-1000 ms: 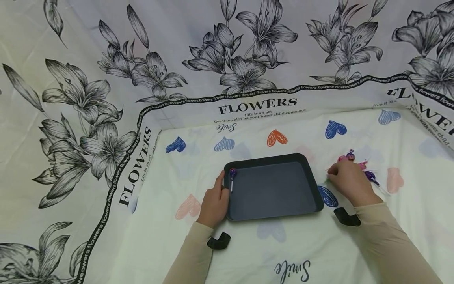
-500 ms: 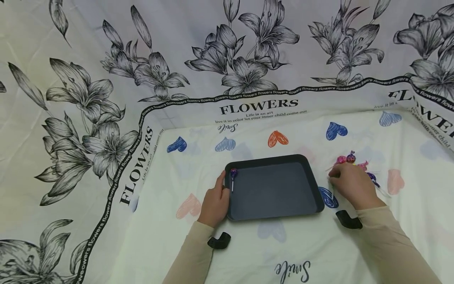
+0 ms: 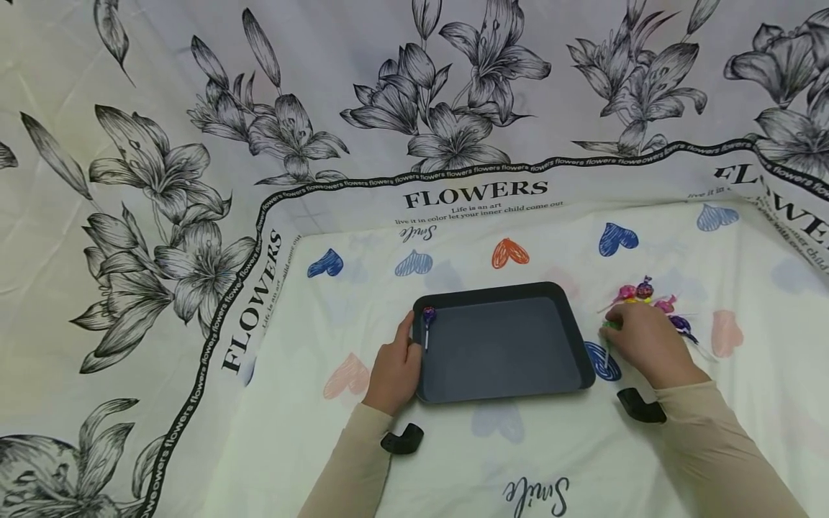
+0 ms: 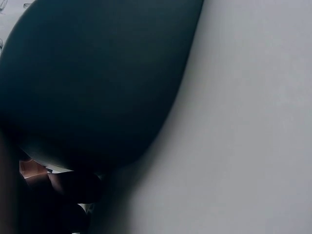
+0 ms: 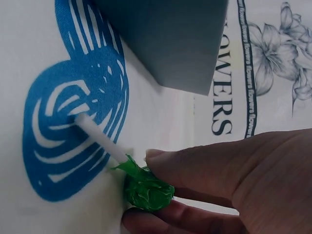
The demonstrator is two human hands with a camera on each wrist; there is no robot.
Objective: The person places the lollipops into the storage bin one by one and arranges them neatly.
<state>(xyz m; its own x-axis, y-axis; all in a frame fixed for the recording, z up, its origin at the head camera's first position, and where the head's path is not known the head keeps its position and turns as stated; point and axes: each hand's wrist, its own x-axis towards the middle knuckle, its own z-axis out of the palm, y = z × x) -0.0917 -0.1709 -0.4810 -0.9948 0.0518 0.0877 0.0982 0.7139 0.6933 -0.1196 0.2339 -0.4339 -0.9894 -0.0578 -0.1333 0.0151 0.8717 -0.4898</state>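
Observation:
My right hand pinches a green-wrapped lollipop by its head between thumb and fingers. In the right wrist view its white stick points away from the hand, over a blue printed heart. At the left side of a dark grey tray, my left hand holds the rim; the left wrist view shows its fingers dark and partly hidden beside the tray wall. Inside the tray, along its left wall, lies a purple lollipop with its stick toward me.
Beyond the right hand lie several lollipops: a pink one, a dark purple-red one, another pink one and a purple one, their sticks spread around. A white cloth with printed hearts covers the surface; flower-printed fabric rises behind.
The right hand has drawn slightly back and the green lollipop with its stick has come into sight at its fingertips. The left hand and tray keep their place; the head view shifts slightly.

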